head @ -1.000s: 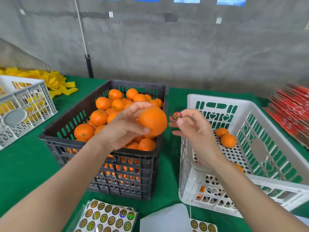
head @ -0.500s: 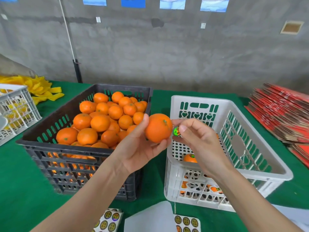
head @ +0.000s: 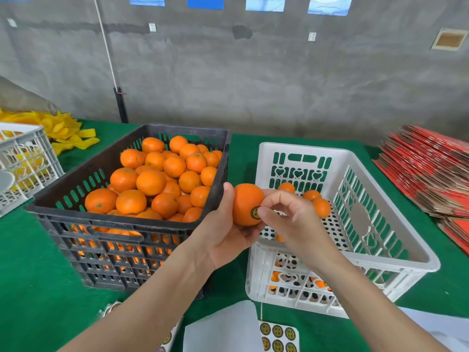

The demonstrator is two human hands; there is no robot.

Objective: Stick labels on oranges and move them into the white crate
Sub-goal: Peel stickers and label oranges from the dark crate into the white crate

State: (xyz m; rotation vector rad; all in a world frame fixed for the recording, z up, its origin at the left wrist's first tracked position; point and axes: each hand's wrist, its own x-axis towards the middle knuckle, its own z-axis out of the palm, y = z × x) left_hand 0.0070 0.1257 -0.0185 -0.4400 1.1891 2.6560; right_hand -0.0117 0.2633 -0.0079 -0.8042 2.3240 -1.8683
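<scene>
My left hand (head: 223,232) cups the orange (head: 245,199) just beside the white crate's (head: 307,148) left wall, fingers curled round its back and thumb on top. My right hand (head: 291,219) presses the round label (head: 255,212) onto the skin with the thumb, its other fingers curled. The fruit is probably light, firm and slightly waxy. I'd grip it round the middle without squeezing.
</scene>
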